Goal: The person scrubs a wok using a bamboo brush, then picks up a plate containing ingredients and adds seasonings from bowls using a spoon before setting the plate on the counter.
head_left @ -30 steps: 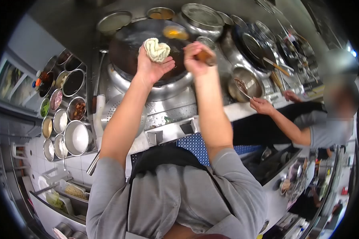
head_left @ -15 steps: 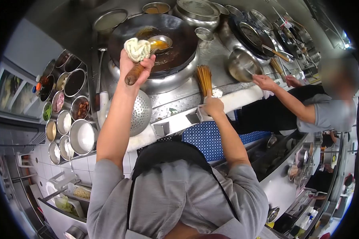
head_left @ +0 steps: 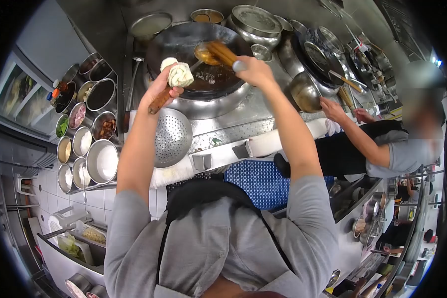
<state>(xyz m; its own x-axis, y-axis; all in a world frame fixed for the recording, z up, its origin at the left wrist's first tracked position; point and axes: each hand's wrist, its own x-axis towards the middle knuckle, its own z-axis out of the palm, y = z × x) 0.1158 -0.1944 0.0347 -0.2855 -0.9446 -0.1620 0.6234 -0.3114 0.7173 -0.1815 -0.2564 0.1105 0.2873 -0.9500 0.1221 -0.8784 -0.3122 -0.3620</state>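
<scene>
My left hand (head_left: 160,89) is closed round the brown wooden handle (head_left: 159,101) of a ladle, with a folded white cloth (head_left: 180,75) against its fingers. The ladle's bowl (head_left: 203,52) is over the large dark wok (head_left: 171,44), with something yellow-orange in or beside it. My right hand (head_left: 256,72) grips the pale end of a bamboo brush (head_left: 222,53), whose blurred bristles reach over the ladle bowl. Brown wet residue shows in the wok. Whether the bristles touch the ladle cannot be made out.
A perforated strainer (head_left: 173,137) lies below the wok. Metal containers of ingredients (head_left: 103,161) stand at the left. A co-worker (head_left: 382,144) at the right holds a metal bowl (head_left: 306,92) near a second wok (head_left: 323,62). Lidded pots (head_left: 257,21) line the back.
My right hand has lifted the bamboo brush from the counter's front up over the wok. My left hand has shifted slightly, still with ladle and cloth. The co-worker's bowl has tilted.
</scene>
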